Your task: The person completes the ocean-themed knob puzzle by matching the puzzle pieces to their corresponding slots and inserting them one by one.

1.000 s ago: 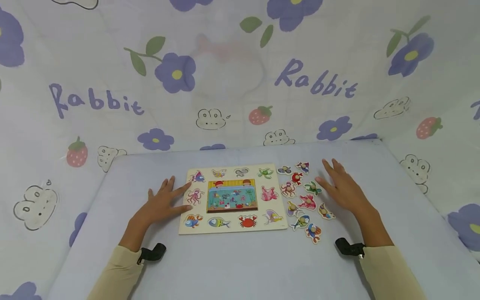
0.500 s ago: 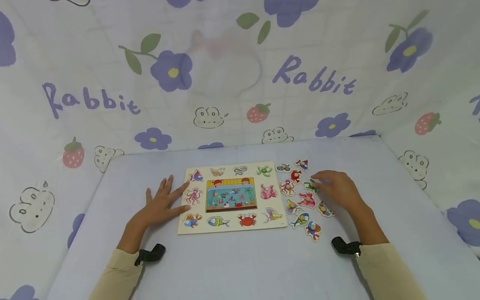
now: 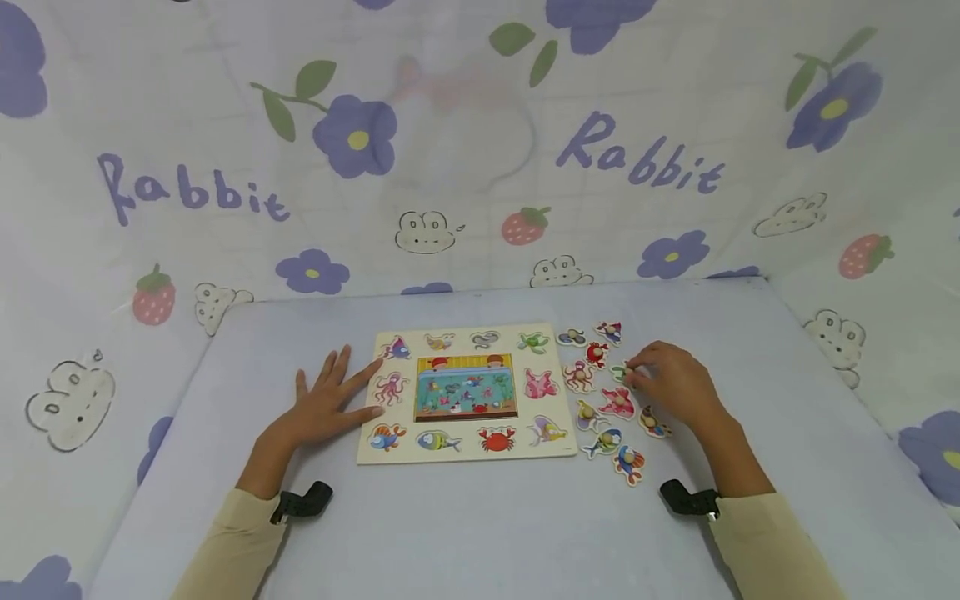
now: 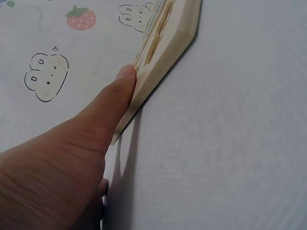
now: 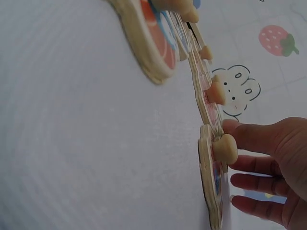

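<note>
Ten pieces [image 3: 618, 403] beside fish-tank puzzle board [image 3: 467, 440], left grip [image 3: 318, 411] spread on its edge, right grip [image 3: 677, 383] pinching green turtle piece [image 3: 618, 373]

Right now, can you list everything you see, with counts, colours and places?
Puzzle board: one, cream with multicoloured pictures, on the table.
Loose puzzle pieces: ten, multicoloured, right of the board.
Table: one, pale, centre to foreground.
Patterned cloth: one, white with coloured prints, behind the table.
Wrist cameras: two, black, one at each wrist.
Sleeves: two, beige, one per arm.
Left hand: one, bare, spread, at the board's left edge.
Right hand: one, bare, fingers at the green turtle piece; grip unclear.
</note>
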A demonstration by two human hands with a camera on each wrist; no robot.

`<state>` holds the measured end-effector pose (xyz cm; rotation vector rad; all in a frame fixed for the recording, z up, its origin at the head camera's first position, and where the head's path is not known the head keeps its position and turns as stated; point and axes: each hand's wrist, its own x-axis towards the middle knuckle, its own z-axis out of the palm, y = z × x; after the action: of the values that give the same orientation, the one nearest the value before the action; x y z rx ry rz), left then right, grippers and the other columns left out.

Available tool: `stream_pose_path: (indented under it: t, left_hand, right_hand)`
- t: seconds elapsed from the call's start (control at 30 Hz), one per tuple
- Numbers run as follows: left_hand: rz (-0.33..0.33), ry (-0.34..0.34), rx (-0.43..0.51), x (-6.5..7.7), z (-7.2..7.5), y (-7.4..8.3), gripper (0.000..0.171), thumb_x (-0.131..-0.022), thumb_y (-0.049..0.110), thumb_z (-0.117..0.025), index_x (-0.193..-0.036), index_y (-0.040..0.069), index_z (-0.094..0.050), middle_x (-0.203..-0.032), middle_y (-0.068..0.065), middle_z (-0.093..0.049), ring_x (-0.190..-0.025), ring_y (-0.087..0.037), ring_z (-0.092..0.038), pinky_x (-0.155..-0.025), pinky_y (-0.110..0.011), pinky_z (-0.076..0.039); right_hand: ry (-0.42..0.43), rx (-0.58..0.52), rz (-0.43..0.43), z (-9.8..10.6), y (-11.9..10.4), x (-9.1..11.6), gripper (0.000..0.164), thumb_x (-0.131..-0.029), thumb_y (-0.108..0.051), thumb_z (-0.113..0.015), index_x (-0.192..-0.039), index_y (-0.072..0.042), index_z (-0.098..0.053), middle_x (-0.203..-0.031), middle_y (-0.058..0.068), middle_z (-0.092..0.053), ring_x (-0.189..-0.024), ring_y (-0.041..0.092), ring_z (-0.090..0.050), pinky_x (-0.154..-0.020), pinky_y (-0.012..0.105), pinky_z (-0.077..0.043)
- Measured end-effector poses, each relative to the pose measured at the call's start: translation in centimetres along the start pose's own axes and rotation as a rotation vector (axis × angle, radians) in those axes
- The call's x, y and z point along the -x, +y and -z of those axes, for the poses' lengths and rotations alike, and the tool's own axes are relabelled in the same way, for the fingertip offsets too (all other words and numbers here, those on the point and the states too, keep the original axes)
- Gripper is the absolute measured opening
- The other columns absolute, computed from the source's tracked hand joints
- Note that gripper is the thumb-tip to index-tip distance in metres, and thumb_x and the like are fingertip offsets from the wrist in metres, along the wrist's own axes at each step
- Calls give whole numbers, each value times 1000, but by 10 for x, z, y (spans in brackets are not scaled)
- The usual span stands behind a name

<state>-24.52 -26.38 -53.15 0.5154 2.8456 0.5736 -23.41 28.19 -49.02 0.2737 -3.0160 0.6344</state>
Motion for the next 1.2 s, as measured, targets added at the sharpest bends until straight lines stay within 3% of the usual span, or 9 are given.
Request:
stream_pose_path:
  t: [0.27, 0.57, 0.87, 1.07, 1.2]
  left_hand:
    - [-3, 2, -14, 0, 0, 1, 85, -93, 66, -59, -162, 34, -23, -169, -21, 5, -153, -46, 7, -108, -77, 15]
    - [-5, 8, -9, 1, 4, 5, 84, -93, 63, -61, -162, 29, -26, -168, -23, 3, -153, -47, 6, -108, -76, 15]
    - [-3, 6, -12, 3, 5, 8, 83, -94, 62, -60, -162, 29, -27, -168, -24, 2, -153, -48, 5, -107, -78, 14]
    - [-4, 9, -11, 3, 5, 8, 83, -94, 63, -59, -162, 29, -27, -168, -23, 1, -153, -48, 5, -108, -77, 14]
    - [-3, 5, 2, 1, 6, 8, 83, -94, 63, -60, -162, 28, -27, -168, -23, 2, -153, -48, 5, -108, -77, 15]
  right_hand:
    - [27, 31, -36, -3, 1, 0, 18, -93, -21, -76, -100, -5, -76, -107, 14, -64, -97, 36, -62, -82, 54, -53]
    - [26, 48, -48, -3, 1, -1, 17, -95, -21, -73, -101, -5, -74, -105, 13, -65, -96, 33, -60, -81, 53, -52]
    - [18, 91, 38, 4, 6, -1, 16, -96, -15, -72, -107, -4, -72, -101, 11, -66, -97, 31, -59, -82, 52, -53]
    - [11, 42, -34, 4, 6, 0, 23, -97, -19, -71, -114, -4, -69, -104, 15, -66, -94, 33, -60, -80, 52, -53]
    - [-5, 30, -54, 3, 4, 0, 24, -96, -20, -72, -113, -4, -71, -96, 13, -67, -87, 30, -60, -74, 48, -52]
